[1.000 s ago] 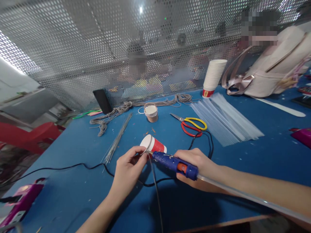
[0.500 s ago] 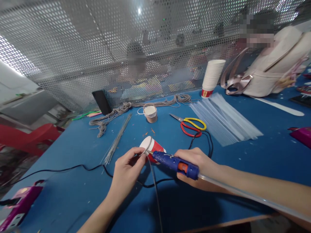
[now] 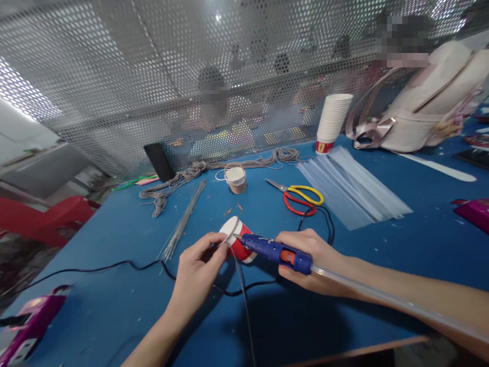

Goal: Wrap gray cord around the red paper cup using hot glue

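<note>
Between thumb and fingers, my left hand (image 3: pixel 198 265) pinches a red and white paper cup (image 3: pixel 243 248) near its rim, together with a grey cord (image 3: pixel 244 293). The cord runs along the cup's rim and trails down over the front table edge. My right hand (image 3: pixel 309 255) is wrapped round a blue hot glue gun (image 3: pixel 267 251), whose nozzle points left at the cord on the cup. A long clear glue stick (image 3: pixel 367 290) sticks out of the gun's back. Farther off stands a small cord-wrapped cup (image 3: pixel 236 180) with a handle.
On the blue table (image 3: pixel 126 229) lie scissors (image 3: pixel 301 198), clear plastic strips (image 3: pixel 355 191), thin wires (image 3: pixel 186 219) and bundled grey cord (image 3: pixel 252 162). Stacked paper cups (image 3: pixel 333 122), a phone (image 3: pixel 159 161) and a backpack (image 3: pixel 416 112) stand behind. A black cable (image 3: pixel 130 262) crosses to a purple power strip (image 3: pixel 38 326).
The glue gun's nozzle has risen slightly along the cord on the cup, and my right hand has shifted up a little. My left hand keeps its pinch.
</note>
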A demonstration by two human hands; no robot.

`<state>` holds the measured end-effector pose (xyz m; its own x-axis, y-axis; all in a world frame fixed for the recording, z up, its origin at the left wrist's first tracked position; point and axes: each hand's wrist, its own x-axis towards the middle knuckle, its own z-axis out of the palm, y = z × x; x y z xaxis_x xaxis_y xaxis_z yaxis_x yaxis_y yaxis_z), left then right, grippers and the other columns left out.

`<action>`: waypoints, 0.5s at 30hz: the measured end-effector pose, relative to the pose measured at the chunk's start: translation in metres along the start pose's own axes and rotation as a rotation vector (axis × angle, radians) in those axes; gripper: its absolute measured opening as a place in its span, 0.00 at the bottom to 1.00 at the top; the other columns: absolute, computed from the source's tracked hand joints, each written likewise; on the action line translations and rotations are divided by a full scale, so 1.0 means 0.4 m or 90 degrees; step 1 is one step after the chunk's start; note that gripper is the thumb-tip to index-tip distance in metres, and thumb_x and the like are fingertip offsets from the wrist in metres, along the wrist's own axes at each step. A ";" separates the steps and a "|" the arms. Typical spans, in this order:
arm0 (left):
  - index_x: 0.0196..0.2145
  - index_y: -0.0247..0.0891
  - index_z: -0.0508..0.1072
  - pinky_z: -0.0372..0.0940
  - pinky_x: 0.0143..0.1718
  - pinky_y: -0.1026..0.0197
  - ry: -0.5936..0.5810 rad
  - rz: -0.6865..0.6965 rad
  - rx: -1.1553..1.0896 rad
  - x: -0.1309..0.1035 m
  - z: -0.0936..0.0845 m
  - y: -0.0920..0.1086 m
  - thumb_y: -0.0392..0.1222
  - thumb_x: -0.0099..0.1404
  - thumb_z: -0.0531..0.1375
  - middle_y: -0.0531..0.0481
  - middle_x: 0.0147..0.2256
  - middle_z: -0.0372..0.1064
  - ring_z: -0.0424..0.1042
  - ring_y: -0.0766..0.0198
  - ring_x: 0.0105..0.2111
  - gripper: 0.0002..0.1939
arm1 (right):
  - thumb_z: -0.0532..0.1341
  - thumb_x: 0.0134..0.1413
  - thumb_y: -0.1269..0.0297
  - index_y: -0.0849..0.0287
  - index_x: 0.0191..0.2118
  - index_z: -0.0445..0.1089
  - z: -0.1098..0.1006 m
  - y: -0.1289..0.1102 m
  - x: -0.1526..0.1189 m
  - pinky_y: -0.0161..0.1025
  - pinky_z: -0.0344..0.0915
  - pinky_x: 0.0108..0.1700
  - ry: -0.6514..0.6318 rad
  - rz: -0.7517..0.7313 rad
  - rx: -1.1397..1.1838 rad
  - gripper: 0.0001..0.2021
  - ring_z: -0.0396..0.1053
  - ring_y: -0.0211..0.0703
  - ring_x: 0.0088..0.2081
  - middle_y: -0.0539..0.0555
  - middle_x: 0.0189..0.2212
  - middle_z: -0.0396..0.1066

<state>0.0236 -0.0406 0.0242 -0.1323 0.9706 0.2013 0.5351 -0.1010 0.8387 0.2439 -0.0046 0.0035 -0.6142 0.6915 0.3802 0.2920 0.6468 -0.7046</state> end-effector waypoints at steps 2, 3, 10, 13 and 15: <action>0.27 0.38 0.75 0.63 0.26 0.66 0.000 0.001 0.003 0.001 0.000 0.001 0.43 0.57 0.58 0.51 0.25 0.72 0.68 0.65 0.25 0.08 | 0.55 0.46 0.68 0.57 0.27 0.59 -0.003 -0.001 0.000 0.31 0.54 0.25 0.006 0.002 0.006 0.02 0.55 0.33 0.21 0.46 0.20 0.60; 0.27 0.38 0.75 0.62 0.26 0.66 0.001 0.003 0.003 0.001 -0.001 0.001 0.43 0.57 0.58 0.51 0.25 0.71 0.67 0.65 0.25 0.08 | 0.55 0.46 0.69 0.57 0.27 0.59 -0.004 -0.003 0.000 0.31 0.54 0.26 0.006 -0.001 0.009 0.02 0.56 0.33 0.21 0.46 0.20 0.61; 0.28 0.38 0.76 0.62 0.26 0.66 0.001 0.008 -0.004 -0.003 -0.004 -0.002 0.42 0.57 0.58 0.52 0.25 0.71 0.67 0.66 0.25 0.08 | 0.55 0.45 0.70 0.57 0.26 0.58 -0.013 -0.011 0.007 0.31 0.54 0.25 -0.010 0.033 0.041 0.03 0.55 0.33 0.20 0.45 0.19 0.59; 0.28 0.38 0.76 0.62 0.26 0.66 0.007 0.012 -0.005 -0.003 -0.003 -0.002 0.42 0.57 0.58 0.51 0.26 0.71 0.67 0.65 0.25 0.08 | 0.55 0.42 0.73 0.57 0.23 0.55 -0.016 -0.016 0.013 0.31 0.52 0.25 -0.001 0.053 0.070 0.06 0.53 0.32 0.19 0.43 0.18 0.55; 0.29 0.38 0.77 0.63 0.26 0.65 0.006 0.016 -0.003 -0.003 -0.003 -0.002 0.42 0.57 0.58 0.51 0.26 0.72 0.68 0.65 0.25 0.08 | 0.54 0.41 0.73 0.57 0.23 0.54 -0.018 -0.022 0.014 0.31 0.51 0.24 -0.006 0.062 0.081 0.07 0.51 0.31 0.19 0.43 0.18 0.54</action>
<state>0.0223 -0.0418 0.0240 -0.1269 0.9655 0.2272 0.5343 -0.1264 0.8358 0.2431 -0.0040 0.0162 -0.5949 0.7454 0.3009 0.2559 0.5304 -0.8082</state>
